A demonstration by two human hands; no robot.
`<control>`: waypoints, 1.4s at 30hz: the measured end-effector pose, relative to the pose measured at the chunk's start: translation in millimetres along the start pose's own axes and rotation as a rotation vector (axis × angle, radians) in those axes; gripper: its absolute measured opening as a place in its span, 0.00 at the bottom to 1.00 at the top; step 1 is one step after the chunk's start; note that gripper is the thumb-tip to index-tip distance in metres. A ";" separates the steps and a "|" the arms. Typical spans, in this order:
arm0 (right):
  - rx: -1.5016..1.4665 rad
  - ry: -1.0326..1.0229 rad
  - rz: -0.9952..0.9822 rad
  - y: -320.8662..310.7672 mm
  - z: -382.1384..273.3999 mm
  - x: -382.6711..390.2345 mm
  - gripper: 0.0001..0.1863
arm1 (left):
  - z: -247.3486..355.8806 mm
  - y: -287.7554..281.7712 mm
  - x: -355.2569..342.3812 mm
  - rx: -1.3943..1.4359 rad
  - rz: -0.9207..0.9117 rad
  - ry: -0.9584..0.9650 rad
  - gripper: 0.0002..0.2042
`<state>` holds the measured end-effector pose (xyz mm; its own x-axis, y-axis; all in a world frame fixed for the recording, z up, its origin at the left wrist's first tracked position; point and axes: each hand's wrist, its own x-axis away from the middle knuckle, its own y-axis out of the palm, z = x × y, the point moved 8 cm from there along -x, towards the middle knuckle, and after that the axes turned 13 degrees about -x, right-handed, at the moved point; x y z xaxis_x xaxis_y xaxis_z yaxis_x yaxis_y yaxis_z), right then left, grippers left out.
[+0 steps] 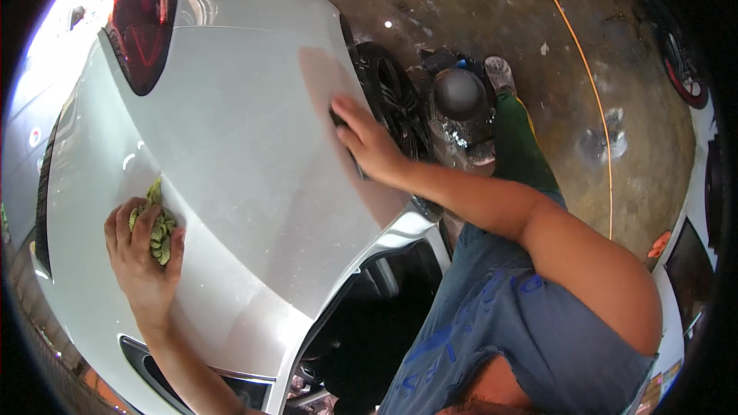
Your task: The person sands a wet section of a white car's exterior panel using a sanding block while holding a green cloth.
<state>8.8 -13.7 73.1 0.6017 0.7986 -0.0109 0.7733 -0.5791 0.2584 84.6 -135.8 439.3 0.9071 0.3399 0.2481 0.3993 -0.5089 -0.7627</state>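
A crumpled yellow-green cloth (160,240) is bunched under my left hand (146,253), whose fingers curl round it against the pale silver car body (238,138). My right hand (369,138) presses on the rear side panel near the wheel. Its fingers are bent over a dark, flat-edged thing (338,117), mostly hidden beneath the palm, whose kind I cannot make out. The panel around both hands looks glossy, with small pale specks lower down.
A red tail light (144,40) sits at the car's far left corner. Beside the black wheel (392,96) stands a round dark bucket (459,94). A green trouser leg (523,146) and shoe are near it. An orange hose (588,69) crosses the wet floor (477,0).
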 end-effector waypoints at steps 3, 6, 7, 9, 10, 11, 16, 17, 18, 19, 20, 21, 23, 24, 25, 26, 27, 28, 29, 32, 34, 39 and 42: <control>-0.008 -0.102 -0.025 -3.6 -10.1 16.9 0.25 | -0.7 -1.9 -0.4 -0.005 0.009 -0.006 0.20; -0.125 -0.005 0.104 -31.6 22.2 -67.1 0.24 | 5.4 -10.8 -14.5 -0.001 0.034 0.017 0.20; -0.142 0.033 0.117 -42.9 28.7 -100.3 0.24 | 7.8 -13.2 -18.1 0.001 0.047 0.021 0.20; -0.161 0.077 0.123 -46.1 34.3 -115.1 0.23 | 7.1 -9.0 -16.6 -0.002 0.039 0.015 0.20; -0.162 0.085 0.114 -41.6 35.2 -107.5 0.24 | 5.8 -7.3 -14.6 -0.004 0.032 0.008 0.20; -0.164 0.088 0.103 -36.5 34.8 -98.3 0.24 | 4.6 -8.8 -12.5 -0.006 0.033 0.002 0.20; -0.024 0.014 0.031 -8.4 0.9 23.8 0.27 | 1.5 -3.2 -2.8 0.010 0.007 -0.016 0.19; -0.034 -0.030 0.024 -9.8 -2.6 24.2 0.27 | 0.9 -4.1 -5.2 0.009 0.011 -0.014 0.19; -0.045 -0.002 0.052 -13.0 8.7 2.9 0.26 | 1.0 -5.6 -7.3 -0.004 0.018 0.001 0.19; -0.055 0.027 0.093 -24.3 22.8 -31.9 0.25 | 4.5 -9.1 -14.7 -0.015 0.031 0.027 0.19; -0.139 0.097 0.111 -39.2 29.5 -69.5 0.24 | 7.9 -8.0 -20.8 -0.013 0.032 0.038 0.19; -0.212 0.160 0.093 -35.9 24.5 -101.6 0.24 | 1.0 -6.0 -7.6 0.005 0.030 0.007 0.19; -0.163 0.123 0.127 -46.0 37.6 -121.7 0.24 | 4.6 -9.4 -16.0 0.012 0.036 0.017 0.19; -0.111 0.088 0.159 -53.9 42.3 -123.1 0.24 | 5.5 -9.6 -21.0 0.004 0.039 0.029 0.19; -0.090 0.044 0.145 -41.3 42.7 -103.9 0.25 | 3.5 -7.7 -17.2 -0.009 0.028 0.020 0.19; -0.070 0.004 0.127 -24.3 35.9 -67.5 0.25 | 1.8 -6.0 -10.8 -0.013 0.017 0.009 0.19; -0.021 0.014 0.083 -13.3 25.1 -27.0 0.25 | 1.1 -1.6 -3.7 -0.008 0.002 -0.004 0.19; -0.037 0.022 0.059 -6.6 15.3 8.7 0.25 | 1.1 -0.9 0.0 -0.006 -0.009 -0.010 0.19; -0.035 0.021 0.063 -9.4 9.5 20.3 0.25 | 0.9 -2.0 -0.4 -0.006 -0.005 -0.008 0.19; -0.047 -0.062 0.034 -13.1 -1.4 13.0 0.25 | 1.7 -5.7 -3.3 0.010 0.012 -0.002 0.19; -0.130 0.014 0.136 -29.8 17.9 -53.2 0.23 | 5.1 -11.1 -9.5 -0.008 0.028 0.009 0.19; -0.071 0.020 0.193 -53.4 38.7 -112.2 0.23 | 7.8 -10.7 -22.7 0.000 0.033 0.021 0.19; -0.014 0.037 0.051 -7.1 18.3 -7.9 0.26 | -0.2 -0.2 1.1 -0.014 0.001 -0.014 0.19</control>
<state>2.2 -18.9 53.7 0.6319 0.7741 0.0386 0.7389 -0.6168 0.2712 85.5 -135.5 439.8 0.9058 0.3503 0.2385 0.4000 -0.5206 -0.7543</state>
